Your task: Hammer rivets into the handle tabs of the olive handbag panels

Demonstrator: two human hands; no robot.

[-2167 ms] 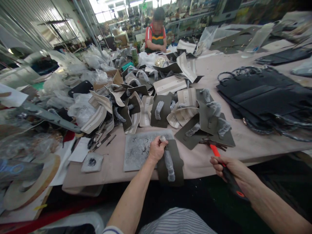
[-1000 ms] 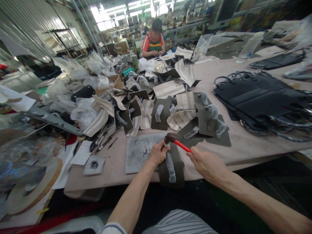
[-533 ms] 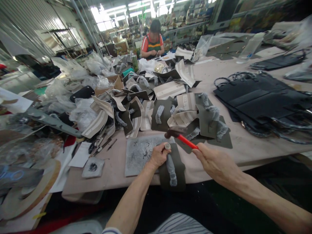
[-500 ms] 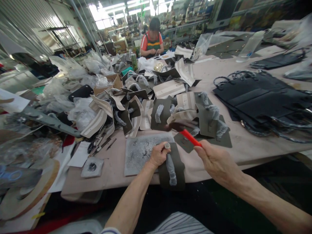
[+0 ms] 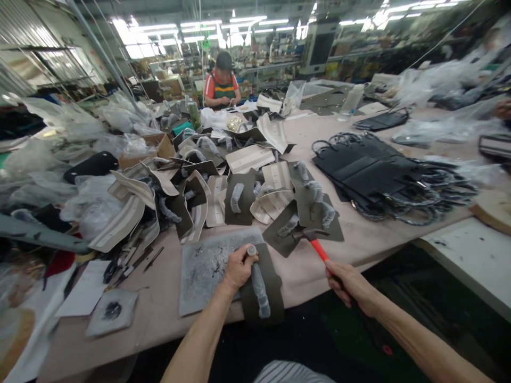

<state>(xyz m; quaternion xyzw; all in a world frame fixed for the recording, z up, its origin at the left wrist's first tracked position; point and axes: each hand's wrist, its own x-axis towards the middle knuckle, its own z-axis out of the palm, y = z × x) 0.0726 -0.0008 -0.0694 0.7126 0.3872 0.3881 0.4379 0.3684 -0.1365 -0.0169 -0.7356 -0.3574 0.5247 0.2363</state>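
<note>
Left grip (image 5: 239, 265) closed round a metal punch (image 5: 251, 250), apparently upright, over the dark panel's (image 5: 271, 284) upper end.

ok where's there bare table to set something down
Bare tabletop shows below the hammer head, between the grey slab and clear packet, and between the black bags and panel heap. Crowded: that heap and the plastic bags left of it.

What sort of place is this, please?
Probably a bag-making workshop: stacked black handled bag panels, a red-and-black hammer in the right hand, and clear plastic-wrapped handles.
</note>
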